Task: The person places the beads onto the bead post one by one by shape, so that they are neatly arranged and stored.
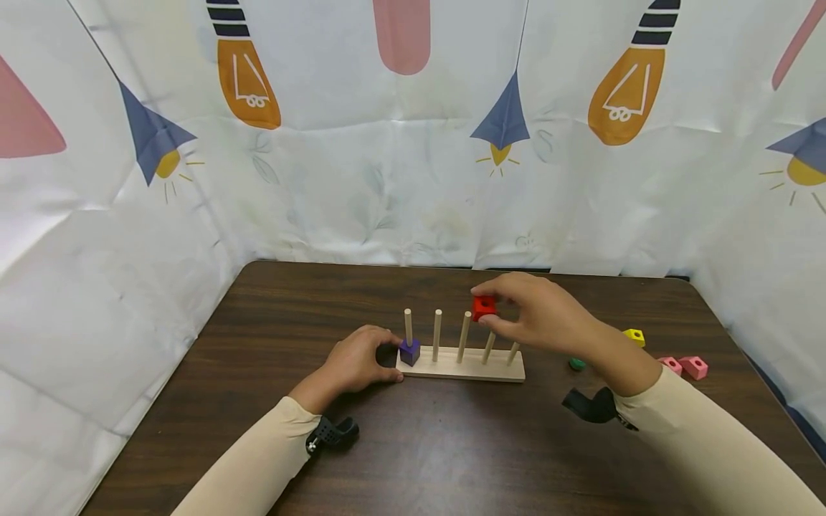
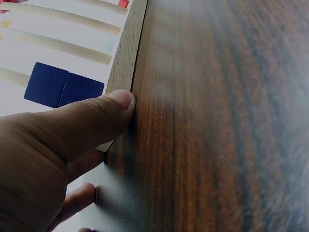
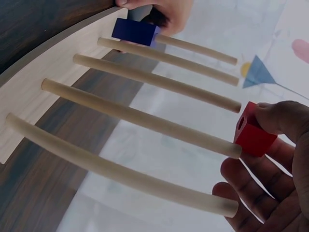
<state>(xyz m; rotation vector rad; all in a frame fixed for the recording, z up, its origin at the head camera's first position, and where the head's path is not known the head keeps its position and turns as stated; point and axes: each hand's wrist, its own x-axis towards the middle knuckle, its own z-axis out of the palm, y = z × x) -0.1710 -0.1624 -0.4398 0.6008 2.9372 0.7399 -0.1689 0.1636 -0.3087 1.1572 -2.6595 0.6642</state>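
A pale wooden peg board [image 1: 460, 364] with several upright pegs stands on the table. My left hand [image 1: 355, 360] holds its left end, the thumb [image 2: 118, 104] pressed on the front edge and the fingers behind. A purple block [image 1: 409, 352], blue-looking in the wrist views, sits low on the leftmost peg. My right hand [image 1: 542, 309] pinches a red block [image 1: 484, 307] between thumb and fingers, at the height of the peg tops. In the right wrist view, the hole in the red block [image 3: 256, 133] faces the pegs, and one peg's tip overlaps its lower corner.
On the right of the dark wooden table [image 1: 452, 459] lie a yellow block [image 1: 635, 337], two pink blocks [image 1: 694, 368] and a green piece [image 1: 577, 364], partly hidden by the right forearm. A white printed curtain [image 1: 400, 179] hangs behind the table.
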